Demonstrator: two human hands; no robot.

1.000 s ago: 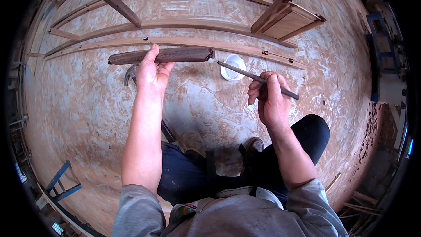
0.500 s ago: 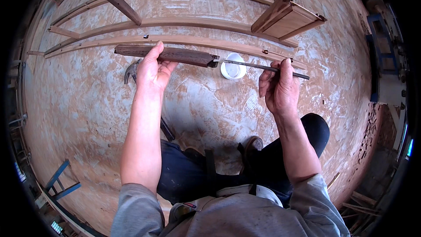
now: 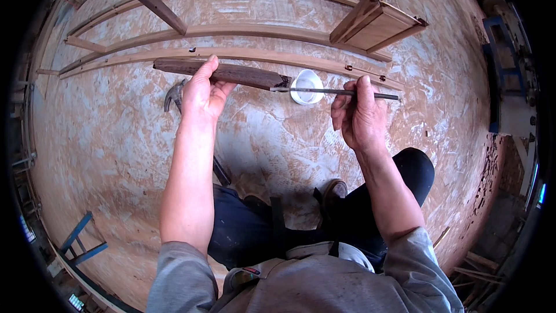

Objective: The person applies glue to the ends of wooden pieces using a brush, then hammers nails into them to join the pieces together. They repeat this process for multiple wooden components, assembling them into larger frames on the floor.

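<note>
In the foreground, my grey shirt is filling the lower edge, while my legs in dark trousers are bending under my forearms and a brown shoe is showing near the middle. A claw hammer is lying on the streaked floor, its head showing just left of my left wrist and its handle passing beneath that forearm.

Ahead, my right hand is gripping a slim dark rod between thumb and fingers, holding it almost level. My left hand is gripping a dark wooden piece, the thumb pressing over its face and the fingers supporting it from below. The wood is lying crosswise in that grasp, extending past the hand on both sides; its longer, notched end is pointing toward my right hand and stopping well short of those fingers. The rod's pale tip is meeting the lower edge of that end.

Behind the rod, a white plastic tub is sitting between my hands. Farther out, a long light-wood rail is stretching across the floor, and beyond it a slender wooden frame is lying, a dark crosspiece rising at its left and a framed panel standing at its right.
</note>
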